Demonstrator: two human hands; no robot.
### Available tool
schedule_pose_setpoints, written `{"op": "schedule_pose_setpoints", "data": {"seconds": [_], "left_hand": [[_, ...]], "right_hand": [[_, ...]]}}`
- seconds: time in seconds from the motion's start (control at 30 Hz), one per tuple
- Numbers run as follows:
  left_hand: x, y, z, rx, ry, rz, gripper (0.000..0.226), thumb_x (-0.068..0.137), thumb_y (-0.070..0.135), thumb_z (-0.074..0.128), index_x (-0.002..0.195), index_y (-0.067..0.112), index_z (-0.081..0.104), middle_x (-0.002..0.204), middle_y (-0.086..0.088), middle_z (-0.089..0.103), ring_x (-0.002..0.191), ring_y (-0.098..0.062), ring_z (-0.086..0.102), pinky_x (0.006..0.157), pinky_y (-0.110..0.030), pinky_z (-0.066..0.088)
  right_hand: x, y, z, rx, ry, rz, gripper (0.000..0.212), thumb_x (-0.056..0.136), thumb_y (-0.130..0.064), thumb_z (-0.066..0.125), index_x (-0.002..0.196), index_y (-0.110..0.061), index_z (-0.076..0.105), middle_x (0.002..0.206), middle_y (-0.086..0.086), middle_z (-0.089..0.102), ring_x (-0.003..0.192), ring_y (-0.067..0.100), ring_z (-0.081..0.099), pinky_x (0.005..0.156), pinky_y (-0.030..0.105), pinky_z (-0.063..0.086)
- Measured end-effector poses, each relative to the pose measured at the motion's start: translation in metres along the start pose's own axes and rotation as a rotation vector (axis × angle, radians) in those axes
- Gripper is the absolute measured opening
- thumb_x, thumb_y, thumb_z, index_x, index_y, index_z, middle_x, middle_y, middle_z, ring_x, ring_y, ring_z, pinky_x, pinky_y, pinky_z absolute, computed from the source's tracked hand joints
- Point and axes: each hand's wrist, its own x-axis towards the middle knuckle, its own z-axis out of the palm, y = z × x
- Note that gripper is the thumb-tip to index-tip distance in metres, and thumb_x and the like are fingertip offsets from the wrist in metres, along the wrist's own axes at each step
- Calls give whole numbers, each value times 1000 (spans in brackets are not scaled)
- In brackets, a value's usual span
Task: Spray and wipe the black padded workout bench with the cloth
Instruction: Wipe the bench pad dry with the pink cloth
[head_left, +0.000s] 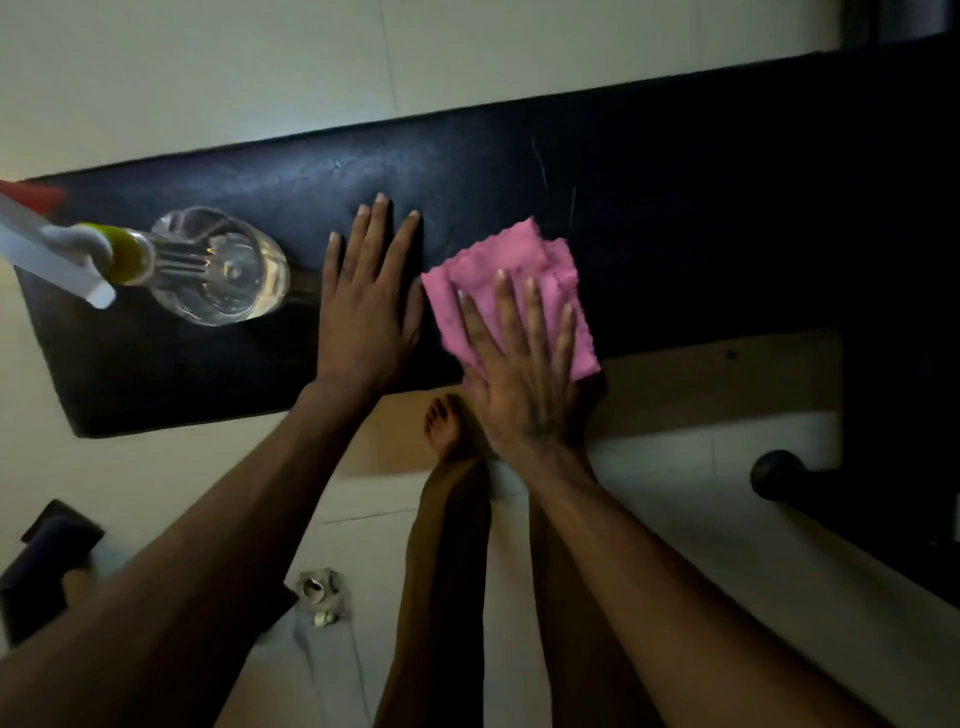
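The black padded bench (649, 208) runs across the view from lower left to upper right. A folded pink cloth (524, 260) lies on its near edge, and my right hand (519, 374) presses flat on it with fingers spread. My left hand (369, 301) rests flat on the pad just left of the cloth, fingers apart, holding nothing. A clear spray bottle (218, 265) with a yellow collar and white trigger head stands on the bench's left end, apart from both hands.
Pale tiled floor (208, 67) surrounds the bench. My bare foot (444, 426) stands under the near edge. A dark dumbbell end (779, 475) lies at right, a dark object (47, 561) at lower left, and a small crumpled grey item (322, 592) on the floor.
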Motion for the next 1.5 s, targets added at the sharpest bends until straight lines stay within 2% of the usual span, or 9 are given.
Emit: {"op": "schedule_pose_setpoints", "data": {"seconds": [0.13, 0.37, 0.63, 0.87, 1.07, 1.13, 1.33, 1.4, 1.5], "left_hand": [[0, 5, -5, 3, -13, -9, 59, 104, 31, 38, 159, 18, 20, 167, -12, 13, 155, -25, 7, 126, -47, 5], [-1, 11, -2, -11, 4, -42, 60, 103, 30, 36, 159, 18, 19, 167, -12, 12, 155, -25, 5, 126, -49, 4], [-2, 7, 0, 16, -69, -17, 65, 104, 42, 26, 160, 15, 8, 168, -13, 1, 155, -25, -4, 125, -52, 0], [-3, 32, 10, 2, -84, -9, 67, 104, 41, 24, 159, 7, 9, 167, -14, 2, 155, -24, -3, 125, -53, 0], [4, 72, 21, 12, -141, 112, 69, 103, 46, 23, 160, 11, 6, 167, -12, 0, 155, -22, -5, 126, -51, 0], [7, 82, 25, 33, -161, 125, 71, 102, 48, 24, 160, 13, 4, 168, -11, -2, 155, -22, -6, 125, -52, 0], [16, 110, 28, 21, -174, 35, 76, 100, 55, 20, 160, 11, 2, 167, -12, -5, 155, -23, -8, 125, -54, -2], [24, 122, 29, 1, -166, 40, 75, 101, 53, 22, 160, 10, 4, 167, -13, -3, 155, -24, -7, 125, -53, 0], [43, 149, 33, 4, -136, 101, 71, 102, 48, 27, 159, 10, 9, 167, -12, 1, 155, -24, -3, 126, -51, 3]], "right_hand": [[-24, 54, -3, -50, 9, -29, 79, 94, -31, 59, 159, -31, 13, 166, 10, 19, 153, 34, 13, 122, 60, 3], [0, 135, -35, 230, 175, 772, 60, 105, -42, 29, 153, -26, -2, 168, 15, 9, 155, 36, 3, 121, 65, 9], [-17, 126, -24, -20, -63, -57, 93, 88, -35, 64, 159, -29, 4, 167, 8, 3, 155, 31, -6, 124, 53, -6], [11, 201, -48, 264, 200, 900, 59, 105, -43, 27, 159, -20, 19, 168, 13, 8, 156, 33, 2, 123, 61, 6], [2, 200, -37, -10, -100, 8, 63, 105, -44, 30, 160, -33, 2, 169, 9, -3, 155, 33, -7, 125, 53, -4], [6, 234, -44, -40, -108, -69, 71, 103, -37, 41, 159, -36, -3, 169, 8, 1, 154, 31, -7, 125, 54, -1], [61, 265, -70, 294, 203, 1051, 63, 102, -51, 23, 160, -26, 18, 169, 13, 5, 155, 35, -2, 124, 56, -2], [73, 250, -66, 171, 102, 815, 63, 101, -54, 20, 160, -31, 17, 169, 13, 1, 155, 37, -6, 124, 57, -5], [68, 239, -53, -28, -72, -59, 63, 105, -46, 34, 161, -28, 14, 169, 14, 2, 154, 36, -7, 124, 57, -3]]}}
